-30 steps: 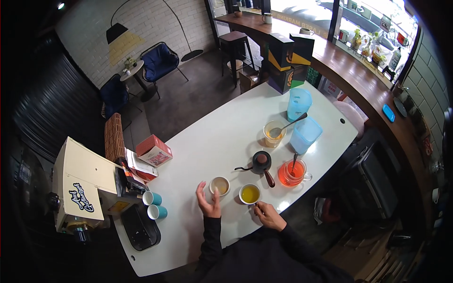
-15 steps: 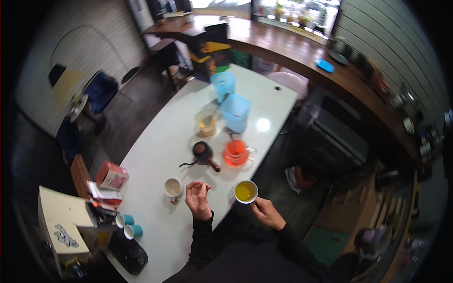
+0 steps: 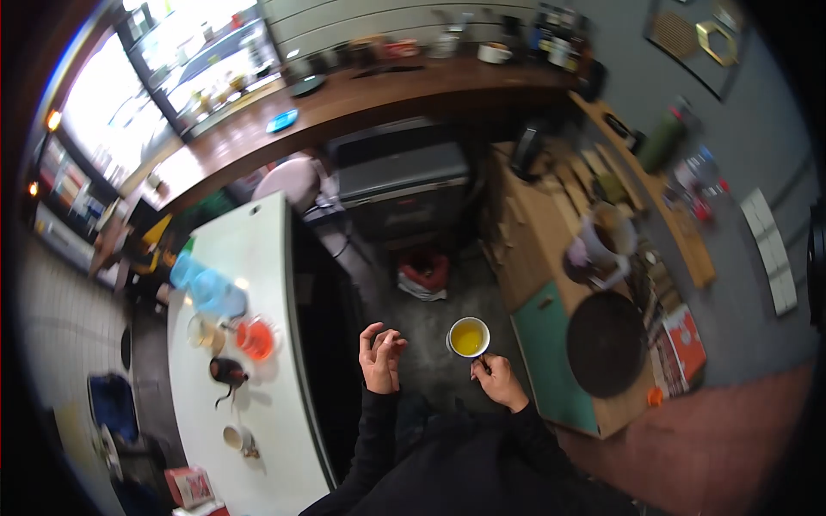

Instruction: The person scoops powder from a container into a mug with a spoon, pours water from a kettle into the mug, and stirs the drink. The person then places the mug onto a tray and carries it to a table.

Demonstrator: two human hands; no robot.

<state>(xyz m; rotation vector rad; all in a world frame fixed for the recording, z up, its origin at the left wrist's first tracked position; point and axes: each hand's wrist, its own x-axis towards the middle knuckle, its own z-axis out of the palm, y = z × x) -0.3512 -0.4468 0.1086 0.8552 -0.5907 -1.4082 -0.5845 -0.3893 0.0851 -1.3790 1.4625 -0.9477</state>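
In the head view my right hand (image 3: 501, 383) is closed round the handle of a white mug with a dark rim (image 3: 451, 339). Yellow-green liquid (image 3: 469, 337) stands in the mug, which is held about level. To its left my left hand (image 3: 380, 358) is raised, fingers loosely bent and apart, with nothing visible in it. Both hands are over the floor, beside the white table (image 3: 267, 387). On that table are a dark gooseneck kettle (image 3: 227, 371), a glass vessel of red liquid (image 3: 255, 339) and a pale cup (image 3: 233, 438).
Light-blue containers (image 3: 215, 294) stand at the table's far end. To the right is a wooden cabinet with a green door (image 3: 551, 361), bearing a round dark pan (image 3: 606, 344) and a clear pitcher (image 3: 609, 234). A bag (image 3: 423, 273) lies on the floor ahead, near a black appliance (image 3: 400, 185).
My view has swung right, so the table now lies at the left and the cabinet has come closer. The mug remains in my right hand; my left hand's fingers have spread a little.
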